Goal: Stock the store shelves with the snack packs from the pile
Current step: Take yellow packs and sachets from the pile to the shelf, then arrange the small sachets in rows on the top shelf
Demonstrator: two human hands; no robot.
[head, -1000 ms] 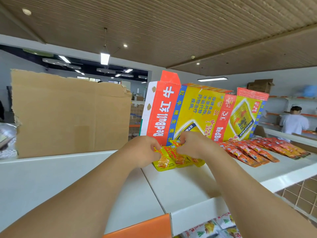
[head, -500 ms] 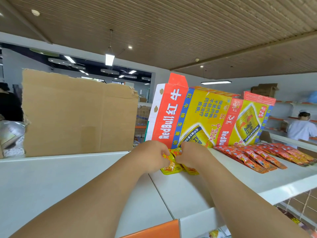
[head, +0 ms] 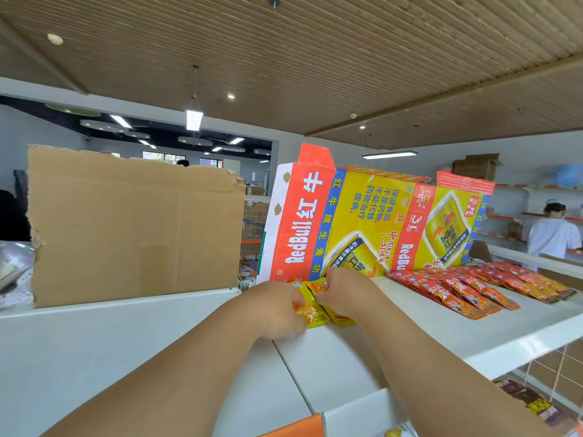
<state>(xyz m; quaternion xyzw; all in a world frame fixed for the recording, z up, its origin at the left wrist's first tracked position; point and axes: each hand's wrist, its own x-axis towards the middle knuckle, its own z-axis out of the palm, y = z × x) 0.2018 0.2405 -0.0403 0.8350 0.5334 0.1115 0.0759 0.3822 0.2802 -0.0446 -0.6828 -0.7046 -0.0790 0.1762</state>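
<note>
**Yellow snack packs [head: 316, 311] gripped two-handed on shelf top [head: 441, 332]**

Far left, along back edge: brown cardboard sheet [head: 135, 228], upright. Centre: left hand [head: 277, 309] curled round the packs, right hand [head: 342, 291] pinching same bunch from the other side. Packs resting on shelf, just in front of Red Bull carton [head: 362, 216]. Toward right edge: row of red snack packs [head: 473, 293], lying flat.

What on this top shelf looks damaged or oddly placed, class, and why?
The brown cardboard sheet standing at the back left has ragged, torn edges. The flattened Red Bull carton beside it stands with its printing sideways.
</note>
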